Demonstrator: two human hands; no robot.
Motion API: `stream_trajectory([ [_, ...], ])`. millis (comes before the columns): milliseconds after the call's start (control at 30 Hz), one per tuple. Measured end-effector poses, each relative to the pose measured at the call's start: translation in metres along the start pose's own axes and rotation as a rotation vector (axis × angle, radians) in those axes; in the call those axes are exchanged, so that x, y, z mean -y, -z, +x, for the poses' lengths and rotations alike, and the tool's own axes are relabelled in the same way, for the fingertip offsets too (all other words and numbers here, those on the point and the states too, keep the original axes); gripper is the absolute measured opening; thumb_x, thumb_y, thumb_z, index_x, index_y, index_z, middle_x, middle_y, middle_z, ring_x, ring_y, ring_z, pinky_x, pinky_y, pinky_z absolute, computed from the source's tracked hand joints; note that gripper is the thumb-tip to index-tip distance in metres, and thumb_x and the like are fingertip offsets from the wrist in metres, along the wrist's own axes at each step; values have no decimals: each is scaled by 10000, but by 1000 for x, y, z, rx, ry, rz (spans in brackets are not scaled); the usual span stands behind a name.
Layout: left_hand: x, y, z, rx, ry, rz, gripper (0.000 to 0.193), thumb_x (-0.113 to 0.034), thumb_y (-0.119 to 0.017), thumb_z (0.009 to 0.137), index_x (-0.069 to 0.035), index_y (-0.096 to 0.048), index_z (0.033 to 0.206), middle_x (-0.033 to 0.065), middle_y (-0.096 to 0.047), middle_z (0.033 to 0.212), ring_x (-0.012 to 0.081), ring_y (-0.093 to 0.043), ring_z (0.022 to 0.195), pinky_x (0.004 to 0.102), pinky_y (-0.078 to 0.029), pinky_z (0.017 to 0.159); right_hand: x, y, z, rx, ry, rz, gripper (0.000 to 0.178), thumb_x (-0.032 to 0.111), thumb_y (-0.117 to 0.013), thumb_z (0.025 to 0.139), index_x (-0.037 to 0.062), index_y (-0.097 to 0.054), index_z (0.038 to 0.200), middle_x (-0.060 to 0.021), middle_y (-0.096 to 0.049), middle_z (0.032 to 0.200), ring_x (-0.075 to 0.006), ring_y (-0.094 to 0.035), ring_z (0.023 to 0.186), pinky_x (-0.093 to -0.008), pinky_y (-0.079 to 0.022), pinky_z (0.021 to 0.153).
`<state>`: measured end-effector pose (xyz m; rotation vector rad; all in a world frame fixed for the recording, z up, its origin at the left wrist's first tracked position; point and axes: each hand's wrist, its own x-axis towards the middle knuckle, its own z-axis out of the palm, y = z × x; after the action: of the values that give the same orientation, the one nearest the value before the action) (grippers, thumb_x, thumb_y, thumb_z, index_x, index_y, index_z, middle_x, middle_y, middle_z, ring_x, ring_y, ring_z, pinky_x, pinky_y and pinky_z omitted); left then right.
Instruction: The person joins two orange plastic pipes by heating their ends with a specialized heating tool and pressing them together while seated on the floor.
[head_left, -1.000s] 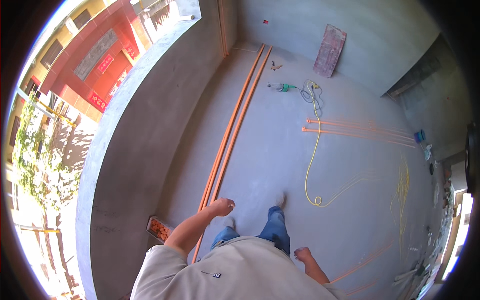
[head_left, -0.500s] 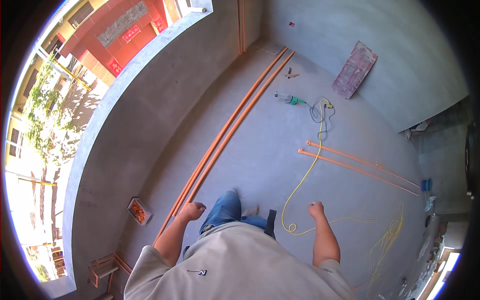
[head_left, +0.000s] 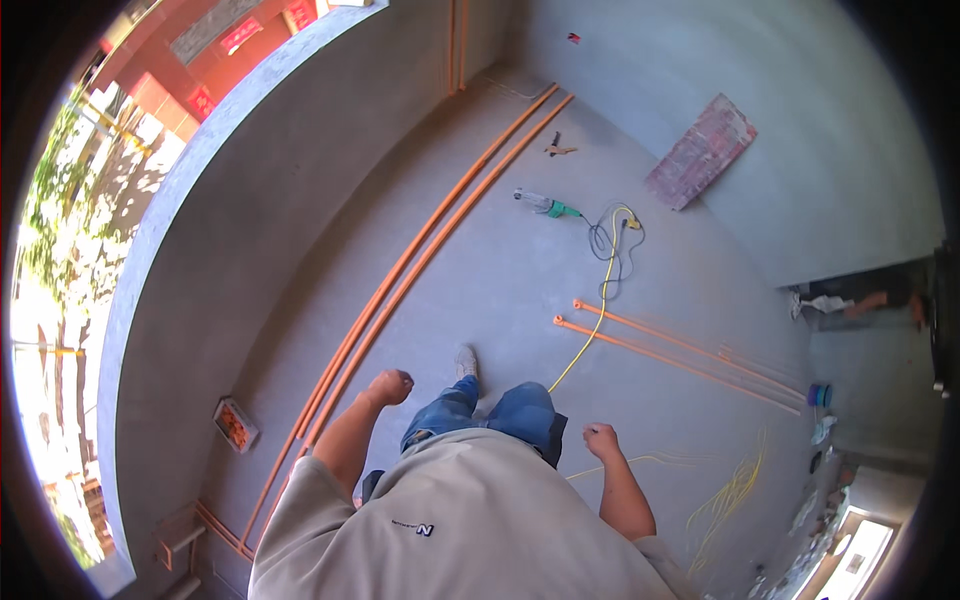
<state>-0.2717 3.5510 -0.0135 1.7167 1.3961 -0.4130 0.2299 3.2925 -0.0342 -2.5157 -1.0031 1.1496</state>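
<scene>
My left hand hangs beside my left thigh, its fingers curled in a loose fist with nothing seen in it. Closest to it are two long orange pipes lying on the floor along the wall. On the other side, my right hand is also curled, apparently holding nothing, in the air beside my right hip. A yellow cable runs over the floor near it. Ahead lies a green and grey power tool, like an angle grinder, with its dark cord looped beside it.
Two shorter orange pipes lie to the right under the yellow cable. A box of orange fittings stands at the left. A reddish board leans against the far wall. Beyond the grinder lies a small hammer-like tool. More yellow cable is heaped at right.
I have stepped forward; one foot now shows ahead of me. The grinder and pipes sit a little further left in view. My right hand has swung back and inward.
</scene>
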Motion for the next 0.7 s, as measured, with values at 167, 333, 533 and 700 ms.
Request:
stream_trajectory([
  [167, -90, 20, 3, -65, -182, -288, 308, -245, -560, 919, -81, -716, 1129, 183, -714, 1104, 350, -673, 1059, 426, -525, 941, -14, 55, 26, 251, -421, -39, 195, 181, -627, 870, 19, -729, 834, -94, -690, 718, -182, -659, 599, -340, -512, 492],
  [333, -107, -18, -19, -349, -43, -500, 303, -246, -583, 927, -64, -705, 1136, 184, -708, 1122, 363, -662, 1078, 422, -518, 947, 37, 96, 120, 474, -164, -312, 207, 214, -626, 851, 43, -741, 830, -113, -718, 770, -206, -694, 658, -335, -555, 596],
  [533, -90, -143, -109, -293, 536, -585, 344, -250, -578, 888, -47, -707, 1134, 218, -703, 1108, 367, -661, 1081, 428, -512, 971, 173, 124, 294, 240, 371, -508, 240, 258, -681, 853, 65, -759, 972, -164, -736, 905, -272, -714, 862, -376, -546, 803],
  [700, -150, -233, -174, -379, 713, -729, 336, -239, -573, 880, -50, -713, 1120, 211, -705, 1105, 369, -662, 1071, 432, -511, 969, 259, 105, 376, 395, 595, -330, 154, 146, -655, 900, 11, -729, 903, -47, -659, 717, -124, -598, 595, -294, -491, 540],
])
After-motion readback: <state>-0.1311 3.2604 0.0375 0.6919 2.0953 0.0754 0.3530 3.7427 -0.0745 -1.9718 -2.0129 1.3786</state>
